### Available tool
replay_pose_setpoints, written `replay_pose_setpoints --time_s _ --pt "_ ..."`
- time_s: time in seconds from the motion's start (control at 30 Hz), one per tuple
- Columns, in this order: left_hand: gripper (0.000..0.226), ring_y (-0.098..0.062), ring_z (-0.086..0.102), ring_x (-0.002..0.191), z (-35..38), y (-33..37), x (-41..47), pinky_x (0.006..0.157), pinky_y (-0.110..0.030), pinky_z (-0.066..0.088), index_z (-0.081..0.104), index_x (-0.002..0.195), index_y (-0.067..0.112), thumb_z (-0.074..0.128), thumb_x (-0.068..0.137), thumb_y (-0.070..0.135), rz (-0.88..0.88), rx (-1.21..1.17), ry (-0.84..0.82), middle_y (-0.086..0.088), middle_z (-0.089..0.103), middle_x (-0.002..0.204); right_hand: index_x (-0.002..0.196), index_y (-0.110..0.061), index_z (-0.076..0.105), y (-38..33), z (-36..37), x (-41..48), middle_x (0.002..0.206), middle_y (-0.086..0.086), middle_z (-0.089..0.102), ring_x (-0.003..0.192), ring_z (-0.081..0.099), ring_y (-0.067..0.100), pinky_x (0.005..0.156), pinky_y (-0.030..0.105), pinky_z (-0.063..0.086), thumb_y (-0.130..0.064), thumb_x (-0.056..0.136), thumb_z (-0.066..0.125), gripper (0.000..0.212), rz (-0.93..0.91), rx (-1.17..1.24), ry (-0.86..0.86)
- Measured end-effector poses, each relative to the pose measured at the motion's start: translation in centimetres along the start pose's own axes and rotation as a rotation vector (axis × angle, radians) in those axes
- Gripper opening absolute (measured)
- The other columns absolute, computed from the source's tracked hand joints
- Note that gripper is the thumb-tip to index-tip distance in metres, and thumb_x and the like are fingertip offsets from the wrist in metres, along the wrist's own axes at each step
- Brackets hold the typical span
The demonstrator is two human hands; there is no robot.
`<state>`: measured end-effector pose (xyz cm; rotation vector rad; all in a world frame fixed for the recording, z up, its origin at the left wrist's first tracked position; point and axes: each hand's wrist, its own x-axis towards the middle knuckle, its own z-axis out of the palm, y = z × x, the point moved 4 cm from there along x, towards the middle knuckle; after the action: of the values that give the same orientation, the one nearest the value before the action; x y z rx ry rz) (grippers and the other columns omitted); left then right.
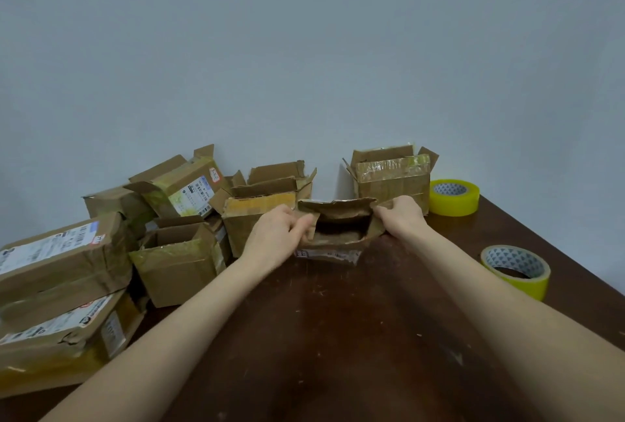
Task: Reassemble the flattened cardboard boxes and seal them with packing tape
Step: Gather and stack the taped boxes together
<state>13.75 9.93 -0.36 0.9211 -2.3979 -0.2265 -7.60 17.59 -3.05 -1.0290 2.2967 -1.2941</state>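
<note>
- Hands first: left hand (277, 235) is pinching the left flap of the small crumpled brown cardboard box (338, 235), fingers curled round its edge. Right hand (400, 217) is gripping the right flap, fingers curled over it.
- Logging that. Now biggest thing down?
- Dark brown scuffed wooden table (338, 337) is carrying everything. Heap of labelled brown cardboard boxes (67, 269) is crowding its left side, some lying on their sides, some standing with flaps up. Open-topped brown box with shiny tape across its front (392, 181) is standing at the back right, by the wall.
- And the one being worked on?
- It's sitting mid-table between the hands, just in front of the heap, with its mouth facing the camera and its back flap sagging over the hollow.
- Tape?
- Far roll of yellow packing tape (454, 197) is lying flat just beside the back-right box. Near roll of yellow packing tape (515, 271) is lying by the table's right edge. Neither is being touched.
- Which step?
- I'm judging it as forming: the side flaps are being spread to square the body, and nothing is being sealed yet.
- What's next?
- Probably folding the four flaps in over the mouth. One hand will be needed to hold them down while the right reaches for a roll. That soft, creased card is likely going to spring back, so the hold will need firm pressure.
</note>
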Motion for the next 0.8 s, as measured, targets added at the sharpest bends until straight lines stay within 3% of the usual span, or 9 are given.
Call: replay_pose_setpoints --time_s 0.07,0.13,0.17,0.23,0.33,0.4,0.5,0.67,0.8 --pt "0.041 -0.020 0.054 0.101 0.7 -0.6 0.8 0.081 -0.030 0.044 0.059 0.102 0.014 0.066 0.082 0.049 -0.223 -0.017 -0.005 -0.002 0.048 0.112 0.068 -0.011 0.053 -0.2 0.2 0.1 0.066 0.004 0.054 0.060 0.053 0.018 0.049 0.026 0.037 -0.023 0.097 0.053 0.031 -0.036 -0.053 0.012" --pt "0.084 -0.030 0.049 0.116 1.5 -0.7 1.5 0.090 -0.038 0.047 0.039 0.133 0.009 0.074 0.072 0.054 -0.381 0.025 -0.118 -0.012 0.035 0.132 0.070 -0.011 0.055 -0.4 0.2 0.0 0.069 0.003 0.055 0.061 0.052 0.016 0.049 0.026 0.037 -0.022 0.097 0.052 0.030 -0.074 -0.081 0.009" --pt "0.091 -0.034 0.046 0.121 1.9 -0.7 1.8 0.093 -0.041 0.047 0.034 0.137 0.008 0.075 0.071 0.055 -0.420 0.081 -0.164 -0.015 0.032 0.137 0.072 -0.011 0.058 -0.4 0.2 0.0 0.071 0.004 0.057 0.062 0.053 0.016 0.050 0.025 0.038 -0.022 0.098 0.052 0.029 -0.090 -0.085 0.002" --pt "0.073 -0.031 0.053 0.111 2.7 -0.4 2.6 0.084 -0.038 0.050 0.043 0.130 0.008 0.073 0.077 0.047 -0.418 0.146 -0.201 -0.016 0.044 0.129 0.079 -0.011 0.063 -0.3 -0.2 0.2 0.077 0.005 0.061 0.066 0.056 0.017 0.056 0.026 0.043 -0.022 0.097 0.053 0.023 -0.096 -0.078 -0.011" --pt "0.017 -0.021 0.055 0.072 2.9 0.2 3.9 0.057 -0.029 0.044 0.058 0.084 0.008 0.054 0.089 0.024 -0.341 0.015 -0.113 -0.010 0.061 0.087 0.087 -0.007 0.066 0.7 -2.1 1.1 0.073 0.006 0.062 0.062 0.056 0.018 0.053 0.027 0.043 -0.023 0.096 0.056 0.020 -0.030 0.012 0.038" --pt "0.021 -0.021 0.054 0.064 3.0 0.7 4.7 0.053 -0.029 0.042 0.051 0.070 0.008 0.047 0.089 0.016 -0.344 -0.059 -0.075 -0.009 0.058 0.075 0.082 -0.007 0.063 1.8 -3.6 1.3 0.067 0.005 0.058 0.055 0.052 0.017 0.046 0.025 0.037 -0.024 0.096 0.056 0.023 0.032 0.092 0.072" --pt "0.018 -0.024 0.068 0.059 4.0 1.6 6.1 0.061 -0.035 0.057 0.057 0.082 0.003 0.045 0.091 0.013 -0.399 -0.240 -0.093 -0.012 0.066 0.078 0.073 -0.011 0.056 2.9 -4.6 1.7 0.063 0.003 0.053 0.051 0.048 0.016 0.046 0.024 0.038 -0.033 0.099 0.048 0.035 0.088 0.273 0.037" --pt "0.021 -0.031 0.071 0.063 6.7 2.8 8.9 0.071 -0.045 0.060 0.060 0.096 -0.003 0.047 0.093 0.013 -0.547 -0.495 -0.061 -0.012 0.063 0.079 0.109 -0.023 0.059 4.9 -4.3 3.0 0.103 -0.006 0.061 0.095 0.058 0.018 0.095 0.040 0.047 -0.064 0.091 0.043 0.047 0.181 0.584 -0.160" --pt "0.020 -0.030 0.070 0.063 9.8 3.9 10.9 0.071 -0.044 0.060 0.060 0.088 0.000 0.047 0.095 0.013 -0.617 -0.628 -0.066 -0.012 0.065 0.072 0.121 -0.015 0.061 8.2 -3.7 6.0 0.115 0.001 0.067 0.106 0.063 0.021 0.096 0.046 0.050 -0.043 0.088 0.064 0.044 0.076 0.532 0.004"
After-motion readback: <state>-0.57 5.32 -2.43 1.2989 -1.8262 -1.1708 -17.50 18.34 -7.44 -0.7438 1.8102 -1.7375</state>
